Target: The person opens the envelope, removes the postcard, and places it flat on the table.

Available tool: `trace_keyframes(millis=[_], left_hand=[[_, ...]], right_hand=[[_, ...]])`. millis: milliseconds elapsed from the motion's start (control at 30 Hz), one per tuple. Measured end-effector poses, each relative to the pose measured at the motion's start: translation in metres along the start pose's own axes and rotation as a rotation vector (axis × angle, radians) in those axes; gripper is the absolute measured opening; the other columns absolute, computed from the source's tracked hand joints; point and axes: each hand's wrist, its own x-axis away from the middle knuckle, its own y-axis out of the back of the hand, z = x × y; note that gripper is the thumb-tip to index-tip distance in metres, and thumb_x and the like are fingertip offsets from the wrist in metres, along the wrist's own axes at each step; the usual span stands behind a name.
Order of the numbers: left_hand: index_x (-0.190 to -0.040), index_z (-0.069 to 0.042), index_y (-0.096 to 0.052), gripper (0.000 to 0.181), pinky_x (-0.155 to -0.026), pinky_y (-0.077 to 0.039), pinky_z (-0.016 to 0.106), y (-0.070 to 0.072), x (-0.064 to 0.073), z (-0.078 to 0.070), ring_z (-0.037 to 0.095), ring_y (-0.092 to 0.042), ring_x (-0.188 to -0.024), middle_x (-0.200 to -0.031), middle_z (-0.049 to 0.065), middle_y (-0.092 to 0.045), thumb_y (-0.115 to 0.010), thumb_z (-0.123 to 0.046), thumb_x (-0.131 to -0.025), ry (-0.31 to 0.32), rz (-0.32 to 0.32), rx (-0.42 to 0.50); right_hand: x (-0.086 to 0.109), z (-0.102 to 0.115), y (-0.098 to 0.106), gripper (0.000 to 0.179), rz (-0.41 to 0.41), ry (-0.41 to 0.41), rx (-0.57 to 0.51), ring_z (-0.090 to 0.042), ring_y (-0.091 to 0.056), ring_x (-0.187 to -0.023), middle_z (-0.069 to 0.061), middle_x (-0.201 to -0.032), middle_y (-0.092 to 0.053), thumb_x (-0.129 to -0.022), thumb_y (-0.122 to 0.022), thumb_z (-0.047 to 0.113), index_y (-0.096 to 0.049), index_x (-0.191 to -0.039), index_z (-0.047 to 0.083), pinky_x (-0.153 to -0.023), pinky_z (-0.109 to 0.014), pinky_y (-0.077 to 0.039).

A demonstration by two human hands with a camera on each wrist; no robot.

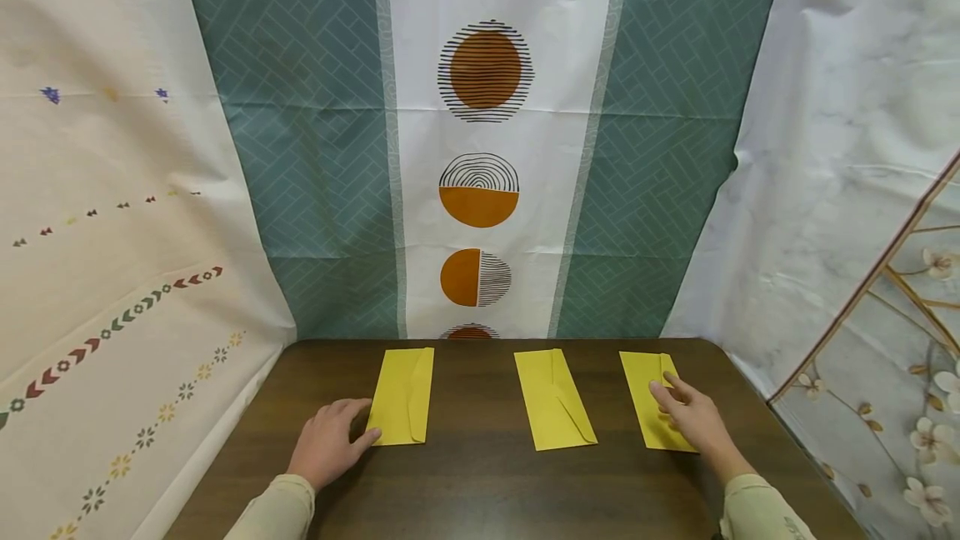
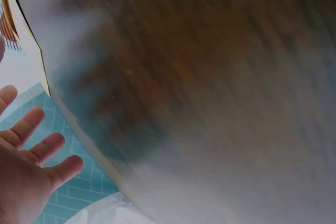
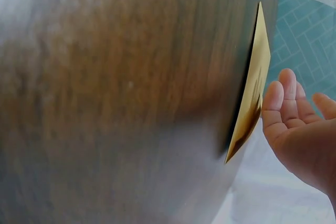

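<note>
Three yellow envelopes lie in a row on a dark brown table. At the left envelope (image 1: 400,397), my left hand (image 1: 328,443) has its thumb and fingertips right at the left edge. The left wrist view shows the fingers of that hand (image 2: 39,153) spread apart. My right hand (image 1: 699,422) hovers over the right envelope (image 1: 642,383), hiding part of its right side. Seen from the right wrist, this envelope (image 3: 253,85) lies on the tabletop, with the relaxed fingers close above it. Between the hands lies the middle envelope (image 1: 551,394), its flap seam showing.
The brown table (image 1: 480,490) has rounded far corners. Behind it hangs a green and white cloth (image 1: 322,148) with orange circles. A patterned cream cloth (image 1: 112,190) borders the left side, and a white floral cloth (image 1: 832,215) the right.
</note>
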Motion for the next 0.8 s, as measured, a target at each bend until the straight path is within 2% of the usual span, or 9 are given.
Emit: trace_keyframes(millis=[267, 567, 800], left_hand=[[-0.141, -0.013, -0.068, 0.062, -0.104, -0.046, 0.074, -0.002, -0.004, -0.002, 0.047, -0.062, -0.132, -0.143, 0.020, -0.067, -0.079, -0.052, -0.093, 0.023, 0.053, -0.012], [-0.148, -0.014, -0.063, 0.071, -0.103, -0.031, 0.091, -0.003, -0.009, -0.008, 0.065, -0.048, -0.140, -0.154, 0.026, -0.057, -0.076, -0.058, -0.094, 0.074, 0.134, 0.037], [-0.152, -0.014, -0.059, 0.076, -0.099, -0.024, 0.097, -0.002, -0.010, -0.012, 0.070, -0.041, -0.143, -0.160, 0.027, -0.051, -0.072, -0.063, -0.095, 0.106, 0.191, 0.075]], right_hand=[[-0.001, 0.005, -0.010, 0.080, 0.006, 0.020, -0.015, -0.036, -0.076, -0.115, -0.032, -0.152, -0.057, -0.110, -0.056, 0.052, -0.035, -0.165, -0.001, -0.089, -0.038, -0.064], [-0.002, 0.009, -0.022, 0.077, 0.007, 0.043, -0.017, -0.036, -0.077, -0.112, -0.032, -0.149, -0.060, -0.109, -0.059, 0.049, -0.038, -0.164, -0.001, -0.085, -0.036, -0.064], [-0.002, 0.017, -0.032, 0.080, 0.025, 0.043, -0.019, -0.037, -0.074, -0.118, -0.029, -0.149, -0.062, -0.106, -0.062, 0.053, -0.039, -0.164, 0.002, -0.089, -0.041, -0.064]])
